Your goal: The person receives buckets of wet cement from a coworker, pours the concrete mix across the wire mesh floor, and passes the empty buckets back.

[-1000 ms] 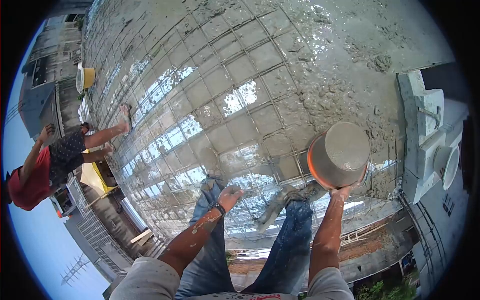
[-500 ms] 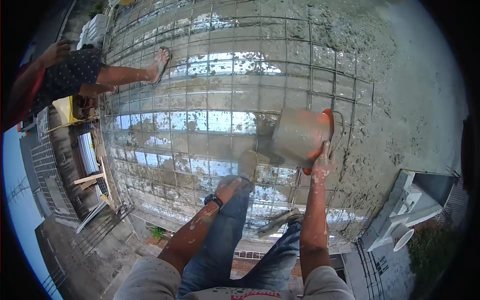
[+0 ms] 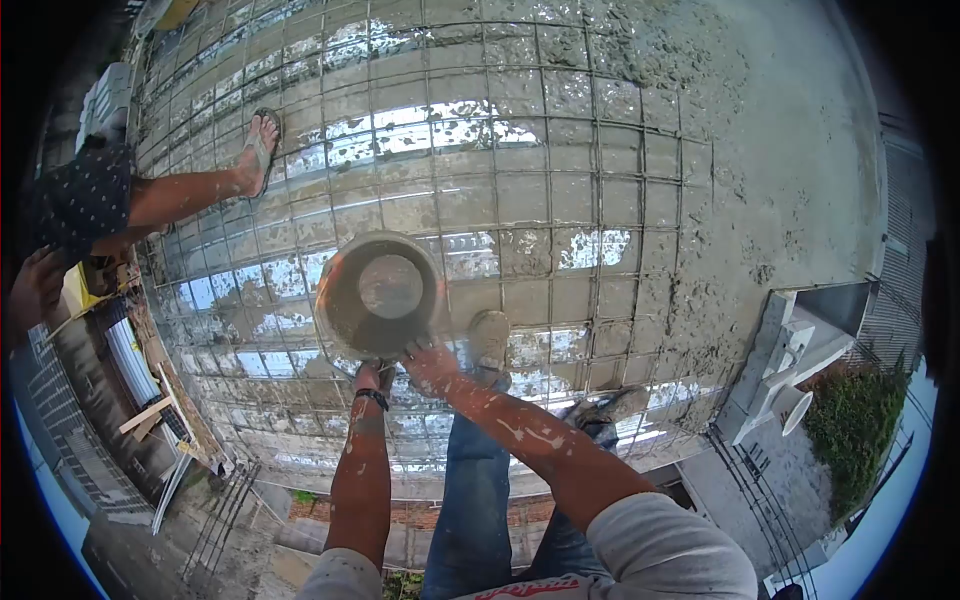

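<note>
A cement-smeared bucket [image 3: 334,322], with orange showing through on its side, is in front of me with its mouth turned towards me. Its inside is coated in grey, and its round bottom shows. My right hand [image 3: 428,368] grips the near right part of the rim, fingers bent over the edge. Just under the near rim is my left hand [image 3: 370,378], closed at the bucket, its fingers partly hidden. A dark watch [image 3: 371,398] is on the left wrist. Both forearms carry grey splashes.
A wire-like steel mesh [image 3: 550,172] covers the wet, metal-striped deck. Fresh concrete [image 3: 790,170] spreads at the right. Another person's sandalled foot [image 3: 256,160] stands on the mesh at the left. My boot [image 3: 490,340] is close right of the bucket. A concrete block structure [image 3: 770,350] edges the deck.
The bucket has swung from the right to the left, from lying sideways to its mouth facing me. My left hand has left my knee and joined it. The view has shifted right.
</note>
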A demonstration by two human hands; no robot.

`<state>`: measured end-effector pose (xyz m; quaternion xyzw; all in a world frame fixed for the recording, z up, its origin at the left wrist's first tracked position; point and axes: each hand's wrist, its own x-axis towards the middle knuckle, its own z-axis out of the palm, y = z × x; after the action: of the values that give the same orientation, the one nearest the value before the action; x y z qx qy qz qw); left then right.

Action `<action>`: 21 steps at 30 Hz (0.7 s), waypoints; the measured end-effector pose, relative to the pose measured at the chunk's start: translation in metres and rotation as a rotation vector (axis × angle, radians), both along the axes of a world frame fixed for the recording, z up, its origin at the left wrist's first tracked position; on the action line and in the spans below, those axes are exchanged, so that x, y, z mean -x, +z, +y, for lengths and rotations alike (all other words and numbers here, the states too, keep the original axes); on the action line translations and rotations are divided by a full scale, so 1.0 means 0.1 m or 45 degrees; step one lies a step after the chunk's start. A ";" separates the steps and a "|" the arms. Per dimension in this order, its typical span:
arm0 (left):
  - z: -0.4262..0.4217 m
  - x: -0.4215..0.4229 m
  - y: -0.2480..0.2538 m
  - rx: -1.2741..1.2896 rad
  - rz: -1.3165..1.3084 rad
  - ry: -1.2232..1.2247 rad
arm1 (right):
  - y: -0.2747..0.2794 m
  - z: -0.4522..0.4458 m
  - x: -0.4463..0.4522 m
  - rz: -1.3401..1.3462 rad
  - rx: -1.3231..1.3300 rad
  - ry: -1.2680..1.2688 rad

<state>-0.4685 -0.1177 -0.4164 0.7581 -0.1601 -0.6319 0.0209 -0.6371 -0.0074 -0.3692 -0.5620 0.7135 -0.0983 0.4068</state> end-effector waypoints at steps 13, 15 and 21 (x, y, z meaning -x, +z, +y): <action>0.31 0.09 0.60 -0.452 -0.113 -0.179 | 2.33 1.64 3.03 -0.908 -0.064 -1.579; 0.32 0.36 0.80 -0.525 -0.101 -0.365 | 2.34 2.11 3.35 -1.230 0.356 -1.770; 0.49 0.73 1.19 -0.365 0.146 -0.783 | 1.61 3.55 2.76 0.181 -0.315 -1.910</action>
<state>-0.5412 -0.0685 -0.2976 0.6328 -0.2894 -0.6661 -0.2684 -0.9126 0.3477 -0.2079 0.1179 0.9344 -0.2312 0.2440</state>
